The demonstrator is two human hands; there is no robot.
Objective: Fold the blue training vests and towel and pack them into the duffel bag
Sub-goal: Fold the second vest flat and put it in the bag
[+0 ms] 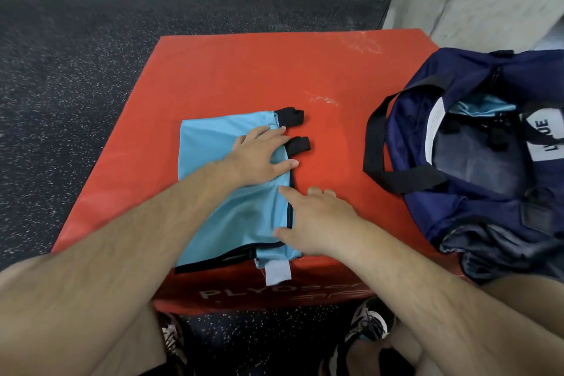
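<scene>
A light blue training vest [210, 159] with black trim lies folded on the red plyo box [244, 70], its black straps sticking out at the upper right. My left hand [262, 156] presses flat on the vest's upper right part, fingers spread. My right hand [317, 217] rests at the vest's right edge, thumb and forefinger on the black trim, other fingers curled on the box. A navy duffel bag [476, 207] stands open at the right, with light blue cloth [479, 107] visible inside.
The box's front edge runs just under the vest, where a white label [277, 273] hangs over. Dark speckled rubber floor [76, 70] surrounds the box. A grey wall stands behind and at the right. My shoes show below the box.
</scene>
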